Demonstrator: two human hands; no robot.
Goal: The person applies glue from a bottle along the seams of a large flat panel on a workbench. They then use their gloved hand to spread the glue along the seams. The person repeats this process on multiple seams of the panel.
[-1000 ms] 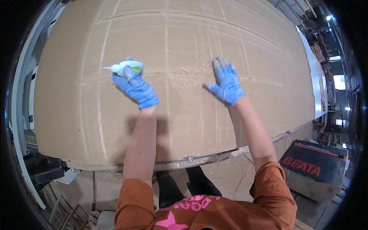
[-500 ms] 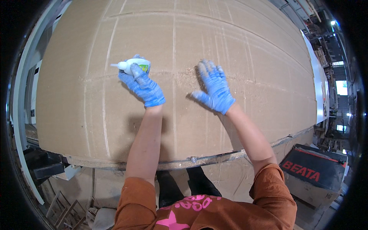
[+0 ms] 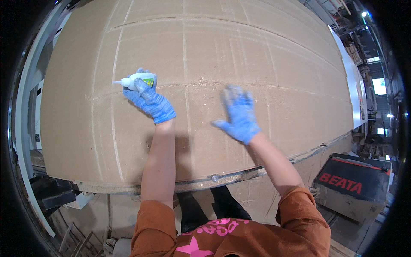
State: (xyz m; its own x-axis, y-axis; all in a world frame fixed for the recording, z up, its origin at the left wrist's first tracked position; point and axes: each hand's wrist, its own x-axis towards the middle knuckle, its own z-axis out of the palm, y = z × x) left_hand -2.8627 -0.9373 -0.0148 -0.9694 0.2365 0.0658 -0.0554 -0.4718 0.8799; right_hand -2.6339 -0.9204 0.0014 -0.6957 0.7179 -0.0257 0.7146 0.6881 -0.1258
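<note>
My left hand (image 3: 150, 100), in a blue knit glove, is wrapped round a white squeeze bottle (image 3: 132, 81) with a narrow nozzle and a green label. The bottle lies tilted sideways above the board, its nozzle pointing left. My right hand (image 3: 240, 115), gloved the same way and slightly blurred, has its fingers stretched out and the thumb apart, with nothing in it. It is low over or on the brown cardboard-covered surface (image 3: 145, 141); whether it touches cannot be told. Crumbs of sawdust (image 3: 203, 80) are scattered along a crease beyond that hand.
A rail with a bolt (image 3: 215, 177) runs along the near edge of the surface. To the lower right stands a box with a dark cover (image 3: 353, 177). A pale metal post (image 3: 23, 111) rises at the left, and a white panel (image 3: 349, 81) lines the far right side.
My right hand has drawn back toward me, its fingers still spread. The left hand, still holding the bottle, appears a little farther left and lower; the whole view has shifted slightly.
</note>
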